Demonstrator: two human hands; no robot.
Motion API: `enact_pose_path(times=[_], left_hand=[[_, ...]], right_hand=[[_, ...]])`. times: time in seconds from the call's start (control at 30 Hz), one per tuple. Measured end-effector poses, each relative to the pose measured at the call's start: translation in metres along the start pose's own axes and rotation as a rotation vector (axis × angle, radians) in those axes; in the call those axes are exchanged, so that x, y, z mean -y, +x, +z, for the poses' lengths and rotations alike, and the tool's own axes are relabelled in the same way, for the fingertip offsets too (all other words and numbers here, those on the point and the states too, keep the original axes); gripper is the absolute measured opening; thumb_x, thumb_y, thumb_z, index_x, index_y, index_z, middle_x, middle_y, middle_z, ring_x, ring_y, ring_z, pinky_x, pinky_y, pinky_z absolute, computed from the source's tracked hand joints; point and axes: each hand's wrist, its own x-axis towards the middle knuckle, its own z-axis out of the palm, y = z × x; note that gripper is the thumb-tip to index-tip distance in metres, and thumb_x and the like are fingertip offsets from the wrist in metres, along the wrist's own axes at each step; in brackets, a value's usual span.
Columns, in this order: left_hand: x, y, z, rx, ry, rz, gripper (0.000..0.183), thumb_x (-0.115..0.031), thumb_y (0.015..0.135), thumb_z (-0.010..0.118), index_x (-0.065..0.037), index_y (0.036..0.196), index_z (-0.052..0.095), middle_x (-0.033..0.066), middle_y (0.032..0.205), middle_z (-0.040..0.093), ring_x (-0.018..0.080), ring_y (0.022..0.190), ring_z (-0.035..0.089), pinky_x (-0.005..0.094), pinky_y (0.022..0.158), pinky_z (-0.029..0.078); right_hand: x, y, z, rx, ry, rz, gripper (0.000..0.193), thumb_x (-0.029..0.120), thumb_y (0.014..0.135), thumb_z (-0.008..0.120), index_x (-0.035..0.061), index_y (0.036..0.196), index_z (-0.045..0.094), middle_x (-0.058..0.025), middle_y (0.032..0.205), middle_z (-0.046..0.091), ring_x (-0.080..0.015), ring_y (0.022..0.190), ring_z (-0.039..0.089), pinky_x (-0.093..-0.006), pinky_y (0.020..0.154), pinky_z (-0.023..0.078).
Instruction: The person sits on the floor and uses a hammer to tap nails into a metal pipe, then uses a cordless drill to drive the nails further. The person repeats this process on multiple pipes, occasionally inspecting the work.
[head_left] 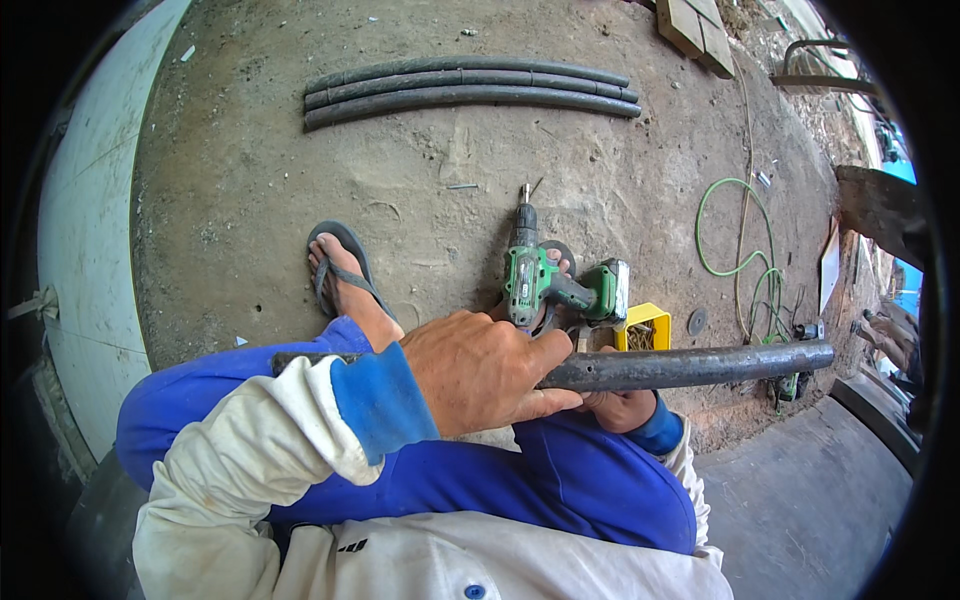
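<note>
A dark metal pipe (700, 368) with a small hole lies crosswise over my lap. My left hand (480, 370) is closed over its middle, thumb on the near side. Just right of that, my right hand (622, 408) grips the pipe from below, its fingers partly hidden by it. Beyond my hands, a green and black cordless drill (525, 280) rests by my right foot, its bit end facing away from me. A yellow box (645, 325) holding what look like screws or nails stands behind the pipe.
Three dark pipes (470, 95) lie side by side on the dirt floor (240, 180) farther off. At right are a green cable (705, 235), a grey disc (697, 321) and another green power tool (790, 385). Wooden blocks (695, 35) lie at the far right; a white panel (95, 230) borders the left.
</note>
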Motion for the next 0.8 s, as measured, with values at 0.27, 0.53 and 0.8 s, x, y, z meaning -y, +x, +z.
enact_pose_path(times=[0.27, 0.53, 0.8], left_hand=[[0.001, 0.002, -0.002, 0.088, -0.051, -0.039, 0.051, -0.054, 0.098, 0.070, -0.005, 0.111, 0.063, 0.0164, 0.068, 0.066, 0.0404, 0.057, 0.070, 0.0514, 0.056, 0.057], [0.000, 0.000, -0.002, 0.082, -0.074, -0.051, 0.050, -0.052, 0.099, 0.070, -0.005, 0.111, 0.064, 0.0187, 0.066, 0.067, 0.0420, 0.059, 0.071, 0.0523, 0.057, 0.058], [0.017, 0.008, 0.018, -0.185, -0.560, -0.252, 0.053, -0.053, 0.108, 0.058, 0.000, 0.110, 0.063, 0.0211, 0.069, 0.066, 0.0349, 0.063, 0.072, 0.0455, 0.059, 0.057]], right_hand=[[0.012, 0.005, 0.002, 0.046, 0.093, 0.077, 0.019, 0.015, 0.105, 0.071, -0.0008, 0.114, 0.075, -0.0071, 0.083, 0.071, -0.0152, 0.072, 0.067, -0.0317, 0.060, 0.050], [0.026, 0.008, 0.008, 0.041, 0.070, 0.108, 0.019, 0.017, 0.107, 0.067, 0.0000, 0.113, 0.074, -0.0033, 0.079, 0.068, -0.0099, 0.066, 0.059, -0.0289, 0.057, 0.046], [0.038, 0.041, -0.003, 0.108, 0.147, 0.166, 0.040, 0.036, 0.117, 0.047, 0.0027, 0.120, 0.068, 0.0011, 0.078, 0.057, -0.0069, 0.065, 0.050, -0.0254, 0.059, 0.039]])
